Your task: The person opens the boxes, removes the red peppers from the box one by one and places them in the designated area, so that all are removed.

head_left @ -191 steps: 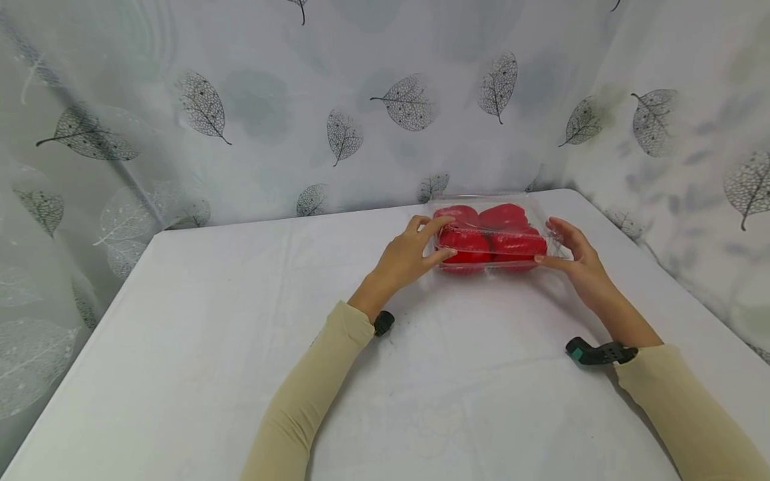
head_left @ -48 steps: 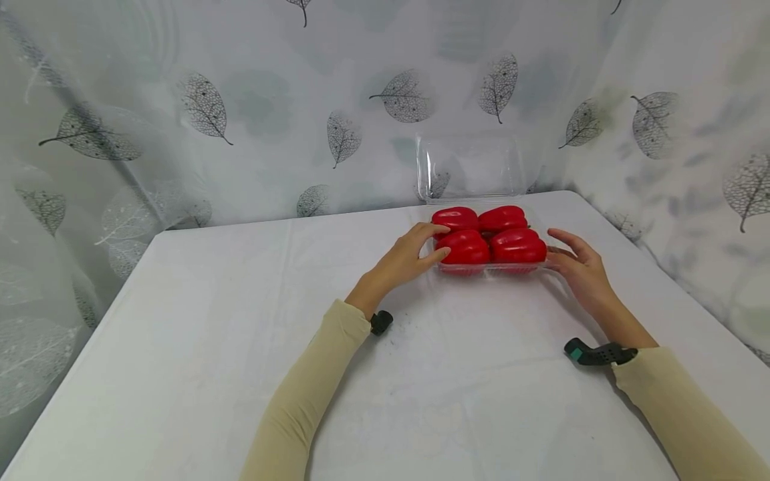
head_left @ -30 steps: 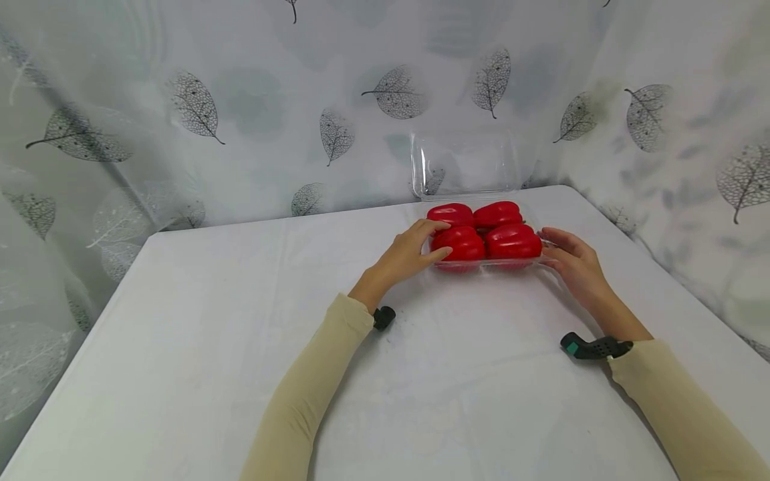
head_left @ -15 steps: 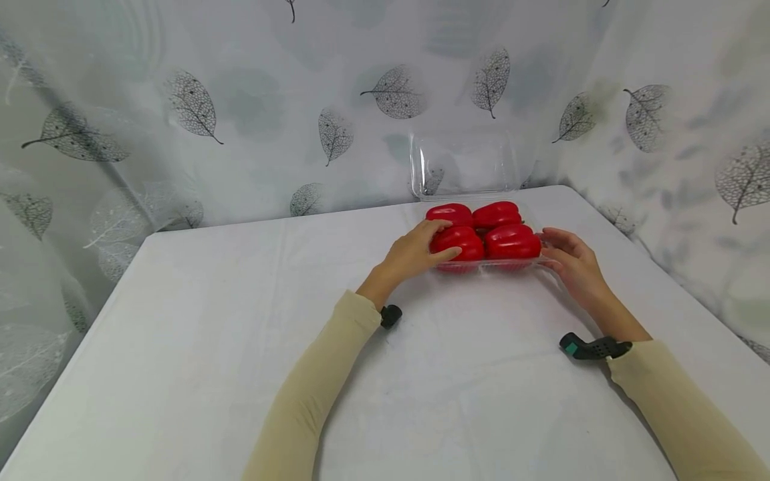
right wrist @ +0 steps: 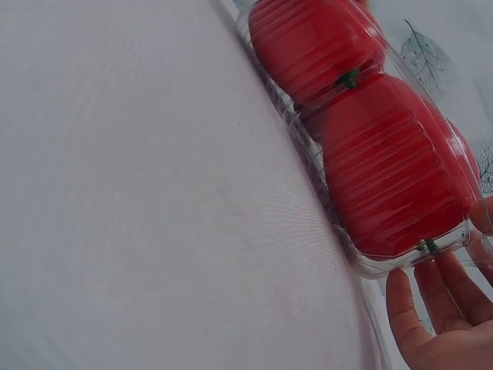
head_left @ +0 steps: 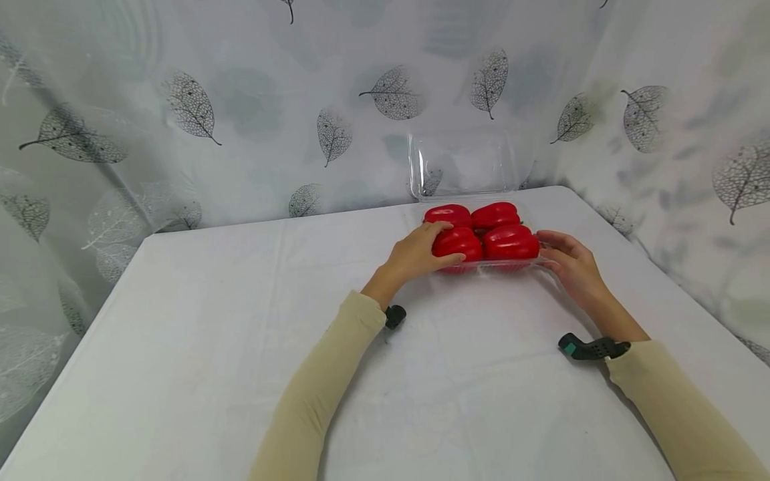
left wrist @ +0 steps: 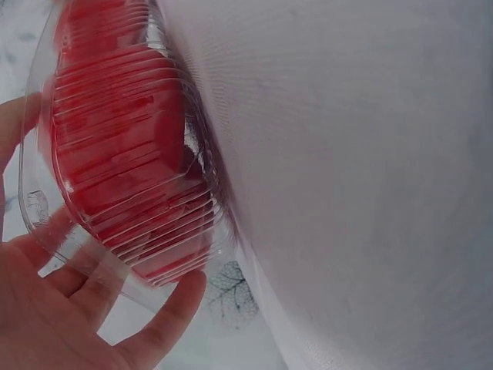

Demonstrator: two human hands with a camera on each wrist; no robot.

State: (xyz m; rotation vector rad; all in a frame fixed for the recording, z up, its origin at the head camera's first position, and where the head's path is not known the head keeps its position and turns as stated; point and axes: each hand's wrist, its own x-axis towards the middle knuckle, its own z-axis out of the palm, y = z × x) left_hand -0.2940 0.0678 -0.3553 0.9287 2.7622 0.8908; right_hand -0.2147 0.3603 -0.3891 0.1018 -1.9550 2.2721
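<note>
While your right hand (head_left: 571, 270) rests loosely against the right end of the clear container (head_left: 488, 264), not clenched, your left hand (head_left: 414, 255) bends over the front-left red pepper (head_left: 460, 245); can't tell whether it's actually grasped. That pepper sits inside with three others (head_left: 511, 242), lid (head_left: 462, 164) raised behind, near the table's (head_left: 210, 334) far edge.

Leaf-print curtain (head_left: 259, 153) bhnd wht tbl (head_left: 198, 347)
</note>
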